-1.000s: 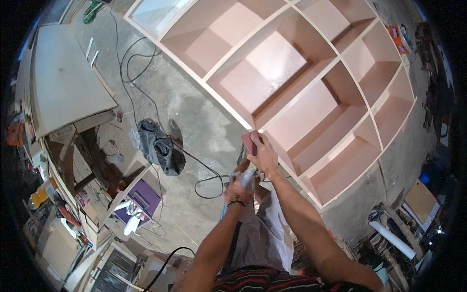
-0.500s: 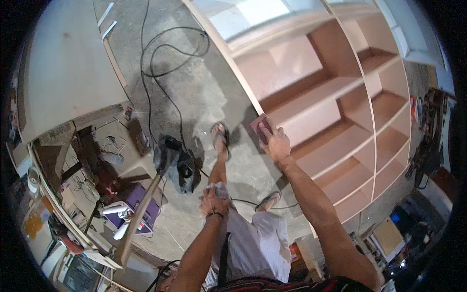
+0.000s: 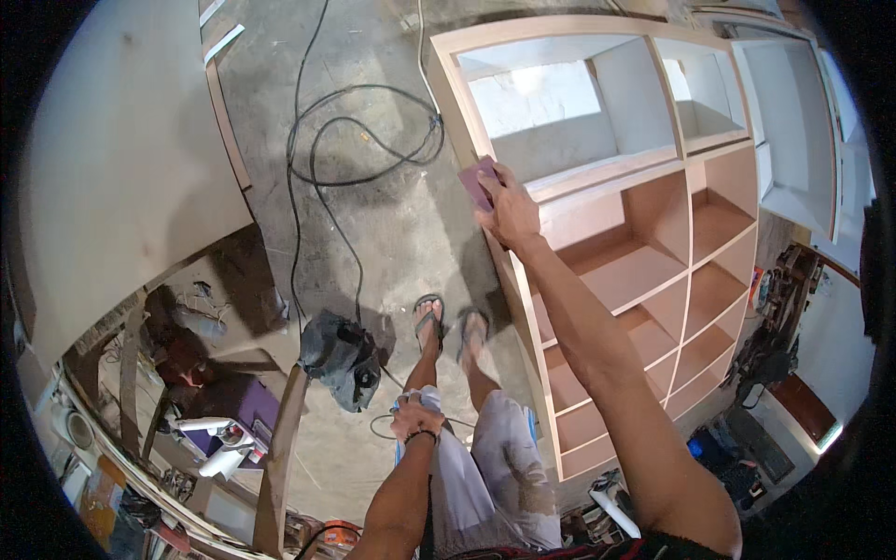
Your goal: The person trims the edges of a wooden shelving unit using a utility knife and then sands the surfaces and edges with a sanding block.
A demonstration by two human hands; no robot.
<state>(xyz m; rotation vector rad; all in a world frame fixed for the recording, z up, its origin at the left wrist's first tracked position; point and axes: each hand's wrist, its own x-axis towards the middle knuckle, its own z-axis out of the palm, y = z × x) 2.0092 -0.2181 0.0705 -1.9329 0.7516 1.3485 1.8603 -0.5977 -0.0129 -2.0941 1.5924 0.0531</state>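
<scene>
My right hand [image 3: 511,210] is closed on a piece of reddish-brown sandpaper [image 3: 478,182]. It presses the sheet to the left front edge of a large wooden shelf unit [image 3: 455,112], near the top open compartment. Fingers lie over the sheet, and part of it sticks out to the left. Down at my knee, my left hand [image 3: 415,420] has its fingers curled over the leg of my light grey shorts [image 3: 457,476], with cloth bunched under them.
A black cable [image 3: 373,89] lies looped on the concrete floor [image 3: 392,243]. Beside my sandalled feet sits a crumpled black bag [image 3: 341,359]. A pale board [image 3: 131,140] stands at left above a cluttered area with a purple box [image 3: 247,411]. White frames [image 3: 798,121] are at far right.
My right hand has moved with the sandpaper along the unit's edge toward its far end. My feet have stepped, and the view has shifted forward. The left hand stays at the knee.
</scene>
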